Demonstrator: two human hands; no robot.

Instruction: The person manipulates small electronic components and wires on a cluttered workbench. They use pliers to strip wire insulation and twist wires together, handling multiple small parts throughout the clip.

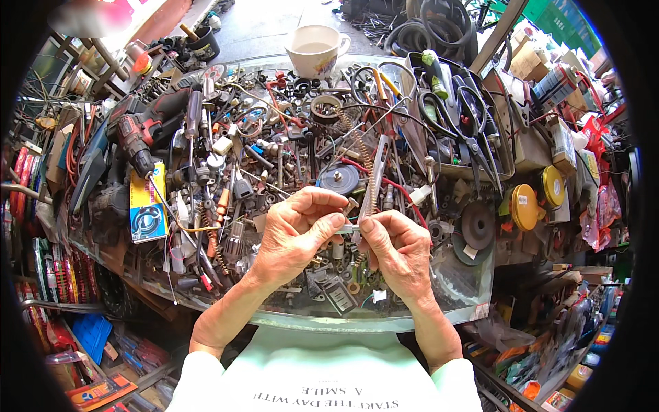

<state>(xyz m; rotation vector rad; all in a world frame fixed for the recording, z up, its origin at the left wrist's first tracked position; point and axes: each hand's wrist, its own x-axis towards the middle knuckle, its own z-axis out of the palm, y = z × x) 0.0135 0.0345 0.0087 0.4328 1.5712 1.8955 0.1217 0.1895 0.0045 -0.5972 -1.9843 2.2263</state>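
1. Small pale bar point(348, 229): above the tabletop point(453, 281), toward its near edge, between both hands.
2. Left hand point(288, 233): partly curled, thumb and fingers nipping the bar's left end.
3. Right hand point(398, 247): fingers folded in, thumb closed on the bar's right end.
4. Coil spring point(367, 165): long, slanting just beyond the fingertips.
5. Grey disc point(338, 178): beyond the hands, among loose hardware.
6. White mug point(305, 65): at the tabletop's far edge.
7. Red-and-black drill point(137, 137): by its left edge.
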